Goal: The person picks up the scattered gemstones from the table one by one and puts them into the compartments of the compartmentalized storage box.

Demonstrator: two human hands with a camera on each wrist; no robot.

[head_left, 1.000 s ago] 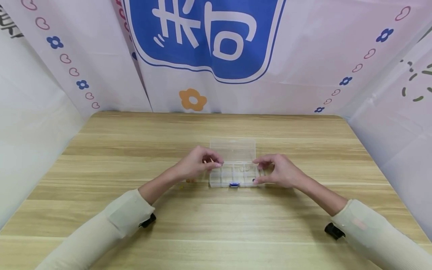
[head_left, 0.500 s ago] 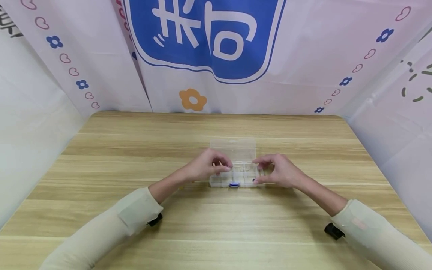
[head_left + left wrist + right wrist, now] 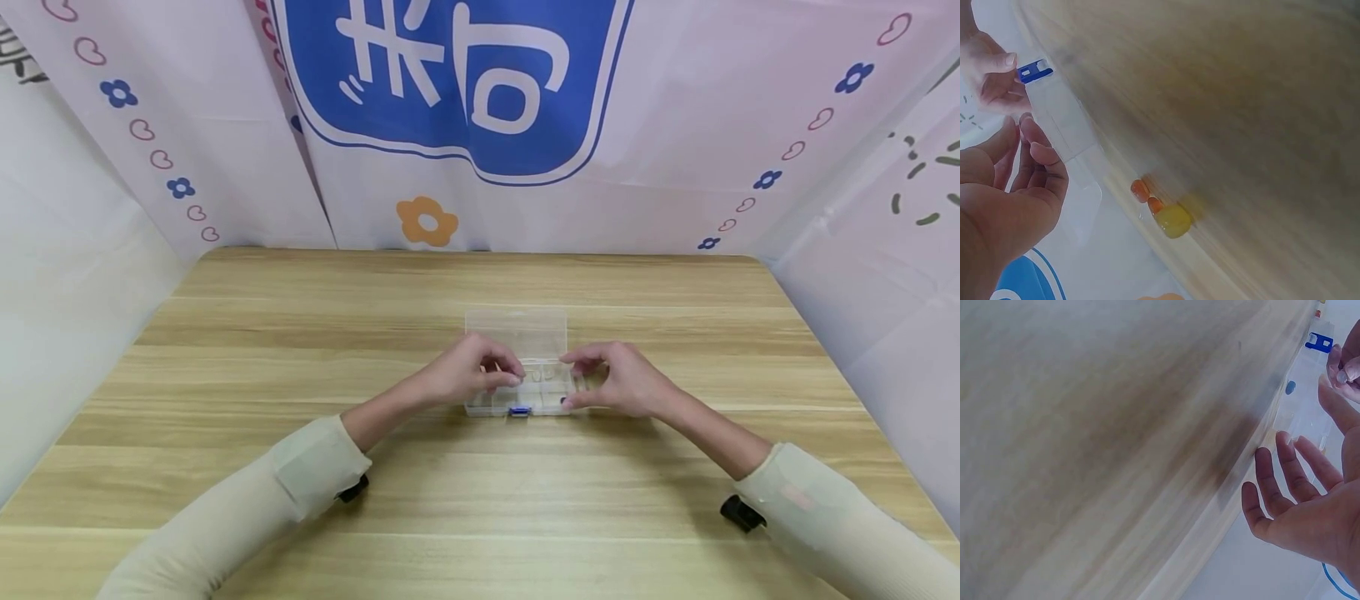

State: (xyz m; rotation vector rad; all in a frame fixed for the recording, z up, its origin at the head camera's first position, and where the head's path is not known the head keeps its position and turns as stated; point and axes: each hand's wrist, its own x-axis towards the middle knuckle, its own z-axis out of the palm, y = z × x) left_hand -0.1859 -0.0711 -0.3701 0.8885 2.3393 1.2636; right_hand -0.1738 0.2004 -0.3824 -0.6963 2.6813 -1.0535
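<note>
A clear plastic compartment box (image 3: 504,404) lies on the table with its lid (image 3: 517,325) folded back and a blue latch (image 3: 520,411) at the front. Over the box, my left hand (image 3: 480,371) pinches a small clear bead (image 3: 1342,377) between thumb and finger. My right hand (image 3: 626,382) grips the box's right end, thumb at the front corner and fingers towards the back. A dark blue bead (image 3: 1290,387) sits in the front right compartment, and pale ring-like pieces (image 3: 536,376) lie in the back row. The left hand hides part of the box's left side.
On the wooden table (image 3: 450,517), left of the box, lie a yellow bead (image 3: 1174,220) and two orange beads, one of them an oval orange bead (image 3: 1140,190). A printed white cloth (image 3: 675,125) hangs behind the table.
My left hand has moved right across the box, from its left compartments towards the middle. The right hand has stayed at the right end, and the box has not moved.
</note>
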